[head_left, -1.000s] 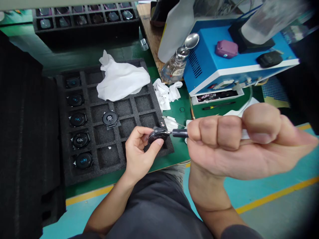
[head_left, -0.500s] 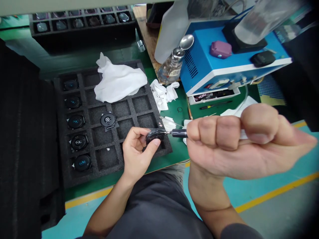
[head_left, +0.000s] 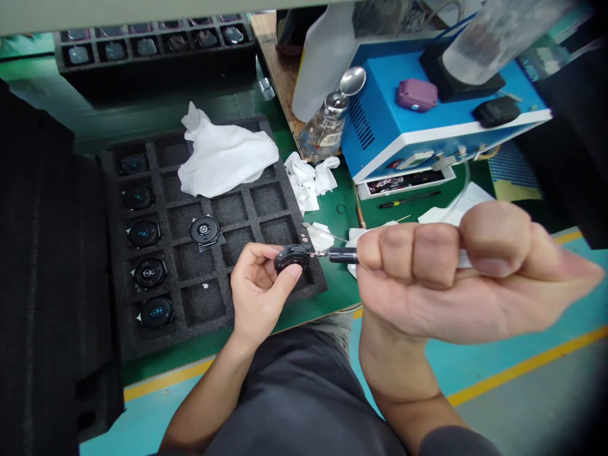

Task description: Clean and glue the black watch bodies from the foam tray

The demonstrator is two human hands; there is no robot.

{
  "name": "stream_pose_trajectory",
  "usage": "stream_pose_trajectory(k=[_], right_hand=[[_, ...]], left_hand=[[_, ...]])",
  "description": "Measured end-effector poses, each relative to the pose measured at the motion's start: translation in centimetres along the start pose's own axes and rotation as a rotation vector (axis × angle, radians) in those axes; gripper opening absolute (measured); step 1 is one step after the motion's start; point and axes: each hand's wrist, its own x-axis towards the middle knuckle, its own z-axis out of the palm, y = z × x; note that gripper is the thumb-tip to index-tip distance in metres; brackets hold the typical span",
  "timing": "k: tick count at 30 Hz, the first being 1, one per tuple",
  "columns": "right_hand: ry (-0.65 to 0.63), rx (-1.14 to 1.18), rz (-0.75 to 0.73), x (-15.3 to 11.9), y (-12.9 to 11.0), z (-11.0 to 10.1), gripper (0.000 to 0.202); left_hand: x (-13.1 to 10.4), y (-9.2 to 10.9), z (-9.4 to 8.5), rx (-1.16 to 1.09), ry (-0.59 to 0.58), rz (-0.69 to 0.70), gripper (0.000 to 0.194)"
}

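My left hand [head_left: 263, 288] pinches a round black watch case [head_left: 292, 256] between thumb and fingers, with its edge tilted up. This hand is above the lower right corner of the foam tray [head_left: 185, 326]. Wrapped in my right hand [head_left: 441, 278] is a dark-barrelled dispensing syringe [head_left: 342, 255], pointing left. Its thin tip is at the right edge of the watch case; whether they touch I cannot tell. Most of the barrel is hidden in my fist. Another watch case [head_left: 204, 230] lies in the tray, left of my left hand.
Several watches [head_left: 156, 312] fill the tray's left column, and a white cloth [head_left: 228, 161] covers its upper cells. Crumpled wipes [head_left: 308, 183], tweezers [head_left: 327, 232], a glass pump bottle [head_left: 325, 130] and a blue machine [head_left: 380, 126] stand or lie to the right.
The watch case has turned slightly in my left hand, and that hand has shifted a little to the left. My right hand stays almost still with the syringe.
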Motion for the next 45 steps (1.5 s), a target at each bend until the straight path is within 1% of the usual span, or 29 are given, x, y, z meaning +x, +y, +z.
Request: stream_pose_trajectory(k=[2,7,13,16,19,27,29,33,37,39,40,43,45], right_hand=[[-0.02,-0.001,-0.003,0.0,-0.1,0.0,0.044],[0.059,-0.001,0.036,-0.1,-0.3,0.3,0.047],[0.012,0.001,-0.017,0.0,0.1,0.2,0.054],[0.004,-0.017,-0.024,0.2,0.3,0.1,0.059],[-0.007,-0.023,-0.025,0.2,0.3,0.2,0.059],[0.051,-0.025,0.06,-0.1,-0.4,0.9,0.054],[0.027,-0.022,0.042,0.1,-0.2,0.6,0.056],[-0.078,-0.015,-0.031,0.4,0.3,-0.2,0.06],[-0.054,-0.013,-0.024,0.3,0.5,0.0,0.061],[-0.034,-0.015,-0.015,0.3,0.5,0.2,0.058],[-0.042,-0.025,-0.02,0.3,0.4,0.2,0.055],[-0.081,-0.109,-0.084,0.4,-0.1,-0.4,0.046],[-0.059,-0.198,-0.138,0.8,-0.6,-0.9,0.044]], left_hand=[[0.0,-0.1,-0.1,-0.012,0.004,-0.003,0.029],[0.1,-0.2,-0.2,-0.064,-0.01,-0.015,0.027],[0.2,-0.2,-0.4,-0.104,-0.022,-0.058,0.028],[0.2,-0.1,-0.5,-0.112,-0.029,-0.087,0.028],[0.2,-0.1,-0.6,-0.121,-0.026,-0.116,0.029],[0.2,0.2,-0.4,-0.176,0.011,-0.184,0.031],[0.2,0.3,-0.3,-0.179,0.02,-0.191,0.033],[0.3,0.4,-0.3,-0.179,0.027,-0.202,0.035],[0.4,0.5,-0.2,-0.216,0.031,-0.208,0.034],[0.5,0.6,-0.2,-0.242,0.032,-0.22,0.034],[0.5,0.7,-0.2,-0.259,0.032,-0.23,0.034],[0.6,0.9,-0.1,-0.308,0.042,-0.277,0.036],[0.7,1.0,-0.1,-0.324,0.056,-0.307,0.038]])
